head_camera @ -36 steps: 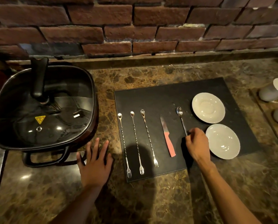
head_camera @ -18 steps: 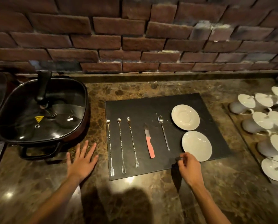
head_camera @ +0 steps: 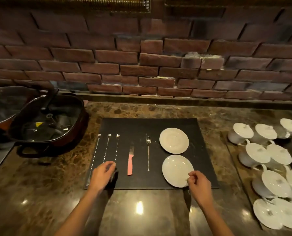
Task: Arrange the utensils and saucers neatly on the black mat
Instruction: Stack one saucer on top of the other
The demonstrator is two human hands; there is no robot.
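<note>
The black mat lies on the marble counter. From left to right it carries three long twisted forks, a pink-handled knife, a spoon and two white saucers, one far and one near. My left hand is curled over the near ends of the middle and right forks, hiding their tines. My right hand pinches the near saucer's lower right rim.
A black square pan with a glass lid stands left of the mat, with another pot behind it. Several white cups and saucers are stacked on a tray at the right. A brick wall runs along the back.
My left hand moved from the bare counter onto the mat, over the fork ends. My right hand shifted right to the near saucer's rim. The camera pulled back and tilted up.
</note>
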